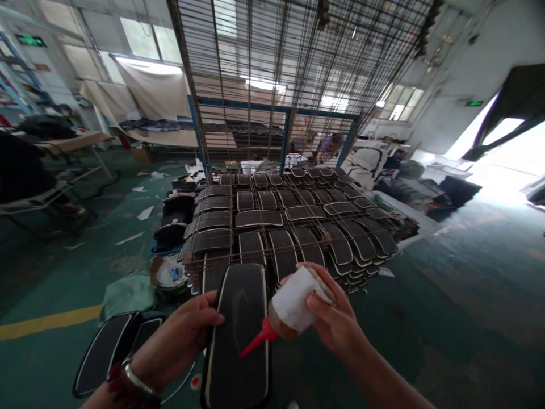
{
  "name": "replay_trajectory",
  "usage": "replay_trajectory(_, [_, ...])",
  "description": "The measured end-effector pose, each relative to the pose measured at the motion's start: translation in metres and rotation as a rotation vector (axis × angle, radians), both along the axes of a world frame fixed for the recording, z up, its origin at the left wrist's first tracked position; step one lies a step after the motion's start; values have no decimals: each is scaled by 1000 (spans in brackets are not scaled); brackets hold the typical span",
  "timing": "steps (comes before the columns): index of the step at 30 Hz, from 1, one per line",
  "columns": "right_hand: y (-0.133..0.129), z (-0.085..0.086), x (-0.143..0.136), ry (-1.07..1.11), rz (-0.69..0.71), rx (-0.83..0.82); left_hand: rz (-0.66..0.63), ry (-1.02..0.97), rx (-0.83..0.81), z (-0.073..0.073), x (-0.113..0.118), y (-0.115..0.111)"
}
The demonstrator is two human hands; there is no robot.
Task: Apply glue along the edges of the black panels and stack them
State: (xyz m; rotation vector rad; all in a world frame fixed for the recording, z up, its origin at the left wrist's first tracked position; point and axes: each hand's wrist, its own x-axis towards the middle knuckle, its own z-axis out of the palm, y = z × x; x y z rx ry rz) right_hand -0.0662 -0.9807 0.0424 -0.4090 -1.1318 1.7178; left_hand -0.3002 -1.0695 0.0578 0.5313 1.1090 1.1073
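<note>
My left hand [191,324] grips the left edge of a long dark panel [249,307] with rounded corners and pale edging, its thumb lying on the face. My right hand [332,315] is wrapped round a glue bottle [296,301] with a white band and a red pointed nozzle [259,339]. The bottle is tilted down to the left, and the nozzle's tip is at the panel's face. A faint curved wet-looking line [239,309] runs on the panel above the tip. The left fingers behind the panel are hidden.
Many similar dark panels [259,218] lie in rows under a wire rack [276,108] tilted up ahead. More panels [106,346] lie at lower left near a green sack [130,298]. A seated person [21,165] is at far left; paper scraps [145,213] litter the floor.
</note>
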Motion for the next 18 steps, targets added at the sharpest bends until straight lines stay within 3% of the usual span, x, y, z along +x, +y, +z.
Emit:
replay_trajectory(6, [24, 8, 26, 39, -242, 149, -85, -42, 17, -3, 17, 16])
replay_trajectory(9, [23, 2, 36, 64, -194, 88, -60, -28, -3, 0, 28, 26])
replay_trajectory(11, [21, -6, 46, 94, -106, -76, 3, 3, -29, 3, 37, 33])
replay_trajectory(13, [24, -14, 61, 189, -71, -362, 55, 9, -43, 4, 45, 40])
replay_trajectory(16, [40, -24, 100, 470, -205, -758, 135, 0, -40, -8, 58, 54])
replay_trajectory(18, [53, -32, 141, 661, -356, -841, 222, 25, -51, -28, 64, 68])
